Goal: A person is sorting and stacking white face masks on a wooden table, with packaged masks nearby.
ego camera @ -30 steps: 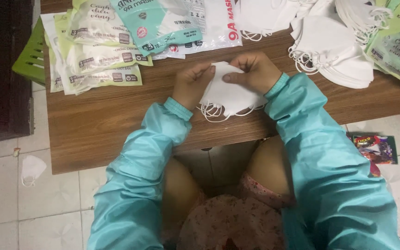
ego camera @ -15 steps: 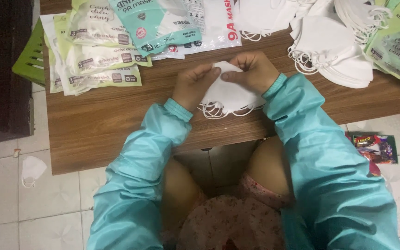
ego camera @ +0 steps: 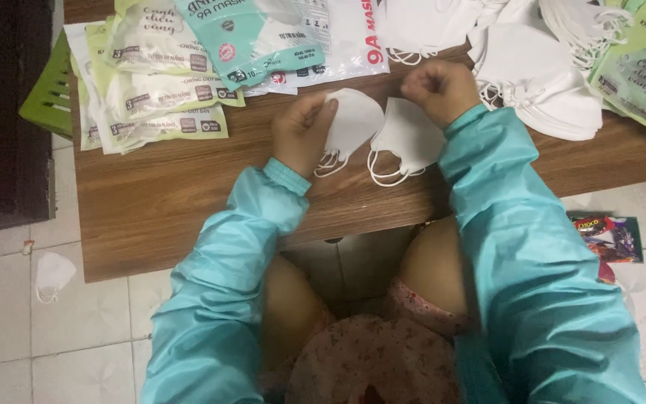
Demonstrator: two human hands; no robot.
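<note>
So both forearms reach over the wooden table (ego camera: 188,194), left hand (ego camera: 302,133) pinching one white mask (ego camera: 353,120), right hand (ego camera: 441,90) pinching another mask (ego camera: 407,138), side by side.

Dim, flat indoor light with a cool cast; no single source evident. Soft shadow under the brown wooden table (ego camera: 188,217), darkest at the dark cabinet (ego camera: 1,112) at left. Mild sheen on the clear plastic mask packets (ego camera: 166,90); the pile of white fabric masks (ego camera: 547,82) is nearly blown out. Overall soft focus, grainy; the teal sleeves (ego camera: 532,254) are slightly smeared near the bottom edge.
</note>
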